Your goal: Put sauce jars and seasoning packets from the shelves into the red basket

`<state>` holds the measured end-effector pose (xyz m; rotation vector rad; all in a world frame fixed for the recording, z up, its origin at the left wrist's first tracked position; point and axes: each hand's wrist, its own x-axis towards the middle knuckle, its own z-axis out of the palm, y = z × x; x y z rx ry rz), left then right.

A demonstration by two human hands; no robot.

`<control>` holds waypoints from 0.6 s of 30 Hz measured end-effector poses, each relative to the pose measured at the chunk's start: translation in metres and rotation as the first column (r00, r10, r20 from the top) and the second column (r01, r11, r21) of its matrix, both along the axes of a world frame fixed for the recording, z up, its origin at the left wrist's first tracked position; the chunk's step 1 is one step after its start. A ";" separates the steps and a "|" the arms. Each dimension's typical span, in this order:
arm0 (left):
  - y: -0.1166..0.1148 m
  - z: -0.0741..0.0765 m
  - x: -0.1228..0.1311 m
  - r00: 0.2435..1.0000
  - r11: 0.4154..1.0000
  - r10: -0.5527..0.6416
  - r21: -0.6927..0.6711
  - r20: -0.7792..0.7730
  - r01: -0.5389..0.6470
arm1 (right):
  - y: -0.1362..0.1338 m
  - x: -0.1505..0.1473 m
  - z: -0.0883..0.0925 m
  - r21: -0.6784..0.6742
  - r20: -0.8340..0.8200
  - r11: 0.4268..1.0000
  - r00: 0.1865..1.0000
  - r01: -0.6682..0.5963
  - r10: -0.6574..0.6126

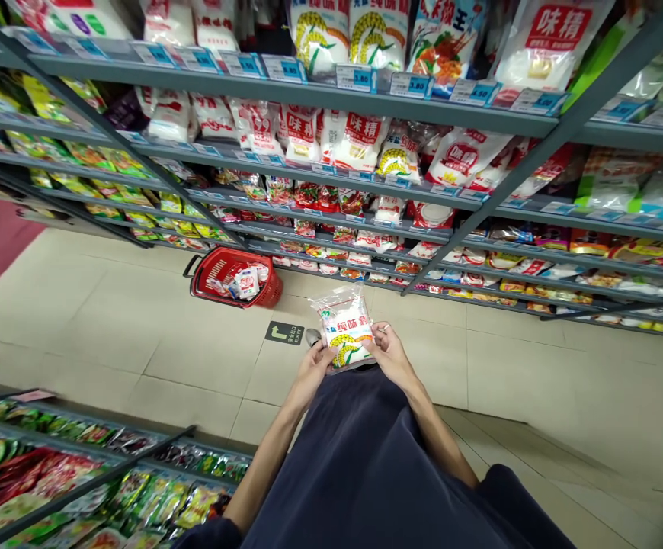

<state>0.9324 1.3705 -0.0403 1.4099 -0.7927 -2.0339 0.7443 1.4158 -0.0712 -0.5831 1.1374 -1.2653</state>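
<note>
Between my two hands is a clear plastic bag of white MSG seasoning (346, 328), printed with red characters and yellow corn cobs. My left hand (314, 364) grips its lower left side, thumb on the front. On the right edge, my right hand (389, 352) pinches the bag with the thumb over the front; a ring shows on one finger. The bag is held upright in front of my body, its clear top edge loose above the filling. The fingers behind the bag are hidden.
A red shopping basket (237, 278) with several small packets in it stands on the tiled floor (411, 328) by the shelves. Ahead, a grey shelf rack (309, 85) carries seasoning bags with blue price tags. Another shelf (80, 457) is at lower left. An exit sign (284, 333) marks the floor.
</note>
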 end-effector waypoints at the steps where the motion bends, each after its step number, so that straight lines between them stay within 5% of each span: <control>1: 0.000 0.000 0.000 1.000 1.000 -0.010 0.005 -0.006 0.010 | 0.000 -0.001 0.001 -0.004 0.016 1.000 1.000 0.002 -0.002; 10: 0.000 -0.005 0.016 0.939 0.938 -0.345 -0.029 0.014 0.345 | 0.002 -0.006 0.004 -0.041 0.074 0.998 0.996 -0.046 0.049; 18: 0.008 -0.011 0.034 0.938 0.938 -0.320 -0.095 0.136 0.334 | 0.008 0.000 -0.008 0.002 0.065 0.972 0.970 -0.237 0.236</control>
